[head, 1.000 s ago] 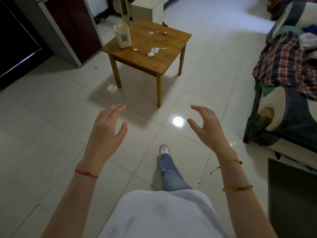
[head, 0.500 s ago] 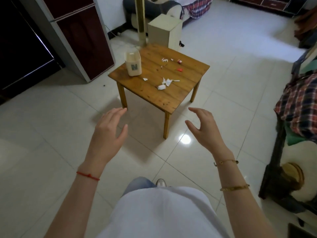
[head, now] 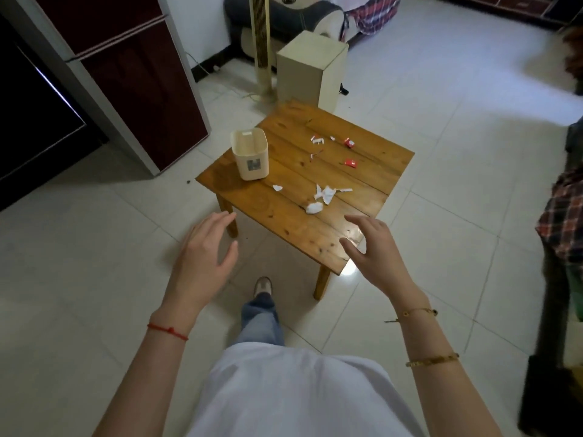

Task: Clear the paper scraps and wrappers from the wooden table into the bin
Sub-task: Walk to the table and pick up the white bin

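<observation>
A small wooden table (head: 372,181) stands on the tiled floor ahead of me. A cream plastic bin (head: 250,157) stands upright on its left corner. White paper scraps (head: 325,194) lie near the middle front, with a crumpled white ball (head: 313,208) beside them. Two red wrappers (head: 348,142) (head: 351,162) and small red-and-white bits (head: 316,139) lie toward the far side. My left hand (head: 205,250) hovers open over the floor left of the table's near corner. My right hand (head: 372,247) is open above the table's near edge, holding nothing.
A dark red cabinet (head: 132,74) stands at the left. A cream box (head: 310,69) and a tall fan pole (head: 262,42) stand behind the table. A sofa with plaid cloth (head: 564,216) lines the right edge. My foot (head: 262,286) is on the floor by the table's near leg.
I have walked closer to the table, which now fills the middle of the view. Both hands stay open and raised; the right one now reaches over the table's near edge.
</observation>
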Demonstrator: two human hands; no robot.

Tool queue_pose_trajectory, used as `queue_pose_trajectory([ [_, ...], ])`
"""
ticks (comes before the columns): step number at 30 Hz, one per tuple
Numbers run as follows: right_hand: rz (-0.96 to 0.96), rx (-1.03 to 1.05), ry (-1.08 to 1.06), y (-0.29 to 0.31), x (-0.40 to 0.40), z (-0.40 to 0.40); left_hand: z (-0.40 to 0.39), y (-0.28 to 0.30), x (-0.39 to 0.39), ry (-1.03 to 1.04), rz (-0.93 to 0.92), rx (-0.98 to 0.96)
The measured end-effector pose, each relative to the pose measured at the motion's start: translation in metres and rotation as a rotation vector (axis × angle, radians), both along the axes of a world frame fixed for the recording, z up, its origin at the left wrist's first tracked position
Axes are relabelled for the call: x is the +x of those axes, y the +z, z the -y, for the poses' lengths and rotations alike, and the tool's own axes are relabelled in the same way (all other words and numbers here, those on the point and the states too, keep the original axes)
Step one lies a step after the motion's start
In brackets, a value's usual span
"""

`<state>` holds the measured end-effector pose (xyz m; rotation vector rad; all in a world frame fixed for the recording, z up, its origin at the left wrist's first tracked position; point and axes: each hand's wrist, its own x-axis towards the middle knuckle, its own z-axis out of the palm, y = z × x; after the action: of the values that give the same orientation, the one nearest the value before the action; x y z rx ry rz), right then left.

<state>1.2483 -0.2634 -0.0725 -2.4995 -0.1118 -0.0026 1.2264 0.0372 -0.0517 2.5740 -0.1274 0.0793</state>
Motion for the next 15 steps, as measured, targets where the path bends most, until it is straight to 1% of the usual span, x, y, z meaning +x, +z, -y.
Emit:
queue_pose_trajectory([
  [8,-0.025,0.029,-0.141,-0.003,0.152,-0.050,-0.051,0.007,0.192,-0.135,-0.061,0.058],
  [15,-0.071,0.013,-0.244,-0.015,0.222,-0.065,-0.062,-0.008,0.295,-0.201,-0.132,0.073],
])
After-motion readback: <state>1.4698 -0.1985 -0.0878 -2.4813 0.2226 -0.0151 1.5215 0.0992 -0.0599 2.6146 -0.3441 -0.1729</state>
